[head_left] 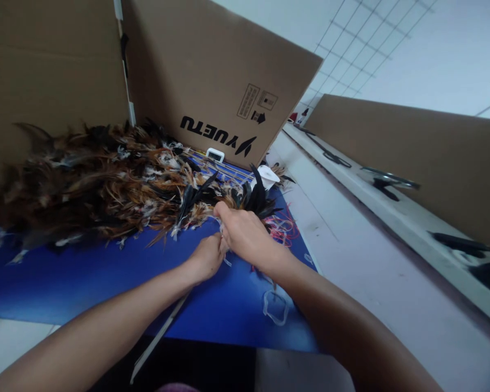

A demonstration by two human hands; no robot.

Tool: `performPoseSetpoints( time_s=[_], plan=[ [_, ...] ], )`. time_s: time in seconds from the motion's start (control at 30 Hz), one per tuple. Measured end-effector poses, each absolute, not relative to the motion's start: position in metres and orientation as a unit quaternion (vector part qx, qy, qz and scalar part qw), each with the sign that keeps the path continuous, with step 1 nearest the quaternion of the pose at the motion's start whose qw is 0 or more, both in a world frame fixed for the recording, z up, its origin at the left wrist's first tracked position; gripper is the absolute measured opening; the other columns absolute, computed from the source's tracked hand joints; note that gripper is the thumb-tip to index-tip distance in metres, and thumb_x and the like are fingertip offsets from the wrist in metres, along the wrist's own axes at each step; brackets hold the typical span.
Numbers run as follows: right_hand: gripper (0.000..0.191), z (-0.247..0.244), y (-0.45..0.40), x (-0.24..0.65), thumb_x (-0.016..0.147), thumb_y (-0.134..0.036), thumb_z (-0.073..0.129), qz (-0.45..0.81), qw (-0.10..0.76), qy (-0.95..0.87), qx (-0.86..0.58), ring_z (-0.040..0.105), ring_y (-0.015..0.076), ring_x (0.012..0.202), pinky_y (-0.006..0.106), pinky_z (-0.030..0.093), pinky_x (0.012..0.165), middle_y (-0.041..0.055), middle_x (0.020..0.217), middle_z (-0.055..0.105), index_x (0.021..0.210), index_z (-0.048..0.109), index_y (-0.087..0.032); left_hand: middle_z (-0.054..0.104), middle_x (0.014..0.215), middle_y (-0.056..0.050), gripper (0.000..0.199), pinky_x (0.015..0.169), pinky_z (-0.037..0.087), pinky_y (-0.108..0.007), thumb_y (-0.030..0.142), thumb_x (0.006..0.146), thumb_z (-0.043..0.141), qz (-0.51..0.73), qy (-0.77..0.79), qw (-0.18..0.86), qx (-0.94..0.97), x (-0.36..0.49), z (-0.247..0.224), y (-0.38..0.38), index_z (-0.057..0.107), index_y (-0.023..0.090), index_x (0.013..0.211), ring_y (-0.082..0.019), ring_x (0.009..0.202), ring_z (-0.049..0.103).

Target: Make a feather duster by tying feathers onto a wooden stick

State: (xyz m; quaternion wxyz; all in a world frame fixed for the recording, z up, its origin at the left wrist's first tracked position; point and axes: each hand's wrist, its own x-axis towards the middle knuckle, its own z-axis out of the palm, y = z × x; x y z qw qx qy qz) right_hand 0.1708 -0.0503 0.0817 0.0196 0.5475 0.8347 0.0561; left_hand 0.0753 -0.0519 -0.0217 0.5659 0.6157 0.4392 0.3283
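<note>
Both hands meet near the middle of the blue tabletop, in front of a pile of brown and black feathers [106, 185]. My left hand [207, 257] is closed round a thin pale stick [159, 337], whose lower end sticks out toward me beneath the wrist. Pressed against it, my right hand [243, 231] is closed too, its fingertips pinched at the upper part of the stick; what they grip is hidden. Dark feathers [258, 190] fan out just beyond the right hand, and I cannot tell whether they are attached to the stick. A short whitish strip [227, 262] dangles below the fingers.
Cardboard panels [212, 71] stand behind and left of the feathers. A small white digital display [215, 155] sits by several thin sticks [232, 173]. Pink-red strings [283, 228] and a clear plastic loop [275, 307] lie on the blue surface [106, 283]. Scissors [330, 158] rest on a ledge at right.
</note>
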Motion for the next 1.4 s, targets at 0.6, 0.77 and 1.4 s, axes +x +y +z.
performPoseSetpoints(
  time_s=[0.6, 0.77, 1.4],
  plan=[
    [0.025, 0.078, -0.041, 0.194, 0.073, 0.000, 0.047, -0.148, -0.170, 0.833, 0.505, 0.055, 0.0088, 0.062, 0.020, 0.039, 0.060, -0.0030, 0.071, 0.061, 0.088, 0.052, -0.019, 0.046, 0.056, 0.002, 0.030, 0.043, 0.034, -0.021, 0.044, 0.087, 0.039, 0.314, 0.445, 0.538, 0.643, 0.077, -0.020, -0.051, 0.051, 0.017, 0.079, -0.009, 0.042, 0.038],
    [0.026, 0.079, -0.040, 0.194, 0.072, 0.001, 0.048, -0.156, -0.171, 0.836, 0.498, 0.056, 0.0083, 0.063, 0.019, 0.040, 0.059, -0.0012, 0.075, 0.062, 0.089, 0.054, -0.018, 0.046, 0.055, 0.002, 0.031, 0.044, 0.035, -0.022, 0.043, 0.088, 0.037, 0.318, 0.442, 0.531, 0.649, 0.077, -0.019, -0.052, 0.051, 0.017, 0.079, -0.010, 0.042, 0.039],
    [0.028, 0.081, -0.043, 0.186, 0.075, -0.003, 0.055, -0.043, -0.023, 0.867, 0.496, 0.063, 0.0153, 0.075, 0.023, 0.040, 0.066, 0.0048, 0.081, 0.068, 0.097, 0.063, -0.018, 0.048, 0.055, 0.001, 0.030, 0.046, 0.035, -0.023, 0.042, 0.087, 0.039, 0.329, 0.434, 0.531, 0.649, 0.077, -0.019, -0.054, 0.054, 0.017, 0.084, -0.012, 0.045, 0.044]
  ],
)
